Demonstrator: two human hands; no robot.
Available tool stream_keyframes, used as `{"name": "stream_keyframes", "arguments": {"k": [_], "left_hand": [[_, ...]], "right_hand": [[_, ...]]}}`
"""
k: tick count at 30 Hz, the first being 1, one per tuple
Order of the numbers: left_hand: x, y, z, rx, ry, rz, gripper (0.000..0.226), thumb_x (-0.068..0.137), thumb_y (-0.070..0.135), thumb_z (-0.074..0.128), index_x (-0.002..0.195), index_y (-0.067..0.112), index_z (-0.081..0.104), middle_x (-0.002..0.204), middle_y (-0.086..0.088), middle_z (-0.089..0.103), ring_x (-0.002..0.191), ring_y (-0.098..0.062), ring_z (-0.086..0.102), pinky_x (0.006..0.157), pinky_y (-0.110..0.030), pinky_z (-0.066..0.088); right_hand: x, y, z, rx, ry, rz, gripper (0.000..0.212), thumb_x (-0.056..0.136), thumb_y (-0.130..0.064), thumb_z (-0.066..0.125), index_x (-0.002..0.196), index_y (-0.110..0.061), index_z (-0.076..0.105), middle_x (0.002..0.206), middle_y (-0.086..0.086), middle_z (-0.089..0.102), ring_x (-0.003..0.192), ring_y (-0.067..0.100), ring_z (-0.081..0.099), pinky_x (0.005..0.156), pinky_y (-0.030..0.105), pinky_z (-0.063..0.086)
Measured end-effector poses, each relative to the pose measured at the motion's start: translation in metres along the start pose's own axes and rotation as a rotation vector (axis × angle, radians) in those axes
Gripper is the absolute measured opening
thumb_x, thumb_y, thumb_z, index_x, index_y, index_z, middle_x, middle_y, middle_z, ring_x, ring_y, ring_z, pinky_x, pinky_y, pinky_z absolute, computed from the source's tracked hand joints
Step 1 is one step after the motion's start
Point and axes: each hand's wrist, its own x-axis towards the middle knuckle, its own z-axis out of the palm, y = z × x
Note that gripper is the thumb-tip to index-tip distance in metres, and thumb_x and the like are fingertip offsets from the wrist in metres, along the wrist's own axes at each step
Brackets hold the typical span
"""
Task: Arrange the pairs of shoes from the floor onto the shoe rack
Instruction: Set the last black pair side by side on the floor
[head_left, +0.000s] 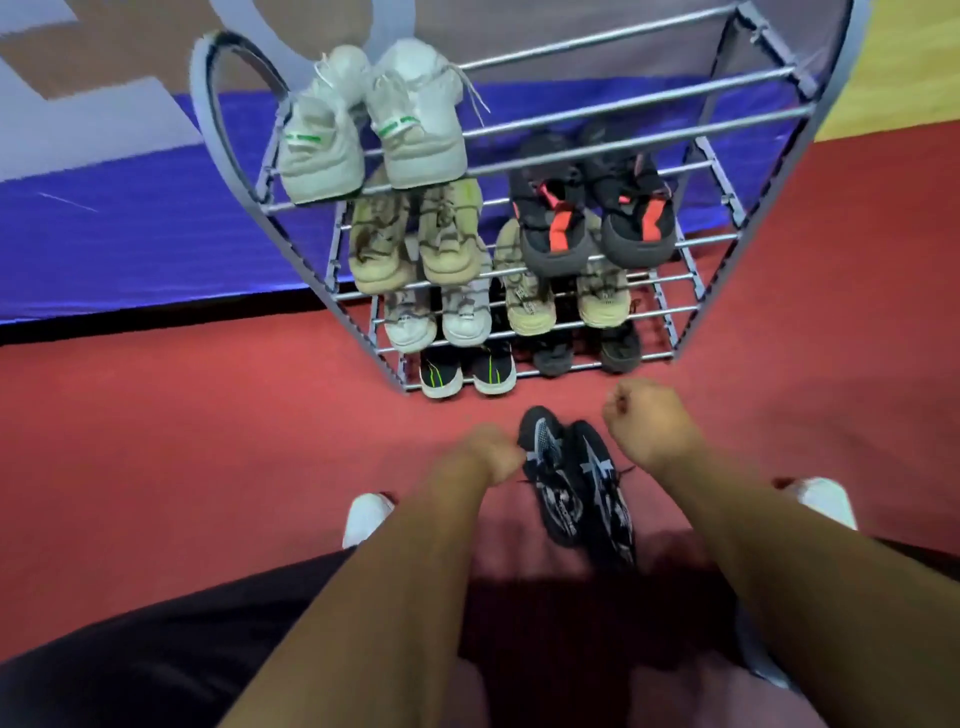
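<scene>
Black pair in hand, right in front of the rack!
Left hand (491, 454) pinches the black shoes (576, 483) above the red floor (208, 441); right hand (649, 423) fisted beside them, its grip unclear; shoe rack (691, 291) nearly full.

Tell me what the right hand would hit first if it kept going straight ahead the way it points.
Most likely the bottom tier of the shoe rack, at the dark pair resting there. The right hand is closed, knuckles toward the rack; depth is hard to judge.

Lowest-shelf dark shoes (584, 353) half hidden
</scene>
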Motion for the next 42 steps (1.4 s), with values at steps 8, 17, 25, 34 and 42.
{"name": "stream_keyframes", "arguments": {"k": [8,17,25,34,42], "left_hand": [[0.058,-0.023,0.104,-0.063,-0.115,-0.095,0.035,0.100,0.029,0.057,0.131,0.016,0.065,0.125,-0.005,0.068,0.112,-0.026,0.064,0.096,-0.029,0.048],[0.109,-0.055,0.188,-0.308,0.055,-0.188,0.041,0.090,0.045,0.068,0.103,0.006,0.070,0.093,-0.012,0.077,0.085,-0.031,0.075,0.076,-0.037,0.061],[0.129,-0.068,0.189,-0.399,0.087,-0.233,0.025,0.088,0.033,0.057,0.076,0.012,0.059,0.078,-0.013,0.073,0.068,-0.032,0.075,0.062,-0.048,0.064],[0.131,-0.062,0.184,-0.334,0.109,-0.177,0.020,0.088,0.030,0.068,0.098,0.013,0.069,0.087,-0.010,0.075,0.073,-0.029,0.075,0.068,-0.045,0.064],[0.126,-0.065,0.164,-0.203,0.373,-0.277,0.051,0.095,0.047,0.056,0.123,0.005,0.057,0.127,-0.020,0.061,0.118,-0.043,0.059,0.096,-0.047,0.050]], "right_hand": [[-0.018,0.102,0.115,-0.161,-0.591,0.326,0.097,0.078,-0.068,0.065,0.153,-0.013,0.038,0.144,0.015,0.047,0.136,0.034,0.045,0.114,0.045,0.042],[-0.021,0.118,0.150,0.003,-0.479,0.370,0.100,0.082,-0.050,0.080,0.152,0.004,0.033,0.146,0.019,0.043,0.142,0.032,0.036,0.117,0.034,0.032],[-0.017,0.115,0.147,0.070,-0.407,0.374,0.078,0.062,-0.053,0.085,0.128,-0.015,0.066,0.122,0.009,0.068,0.117,0.027,0.063,0.101,0.030,0.051],[-0.008,0.122,0.129,-0.002,-0.175,0.463,0.096,0.072,-0.051,0.089,0.134,0.006,0.042,0.135,0.024,0.050,0.126,0.043,0.053,0.109,0.044,0.044],[0.004,0.123,0.138,-0.202,-0.275,0.469,0.099,0.080,-0.055,0.076,0.147,0.003,0.031,0.146,0.021,0.041,0.134,0.042,0.043,0.109,0.047,0.040]]}}
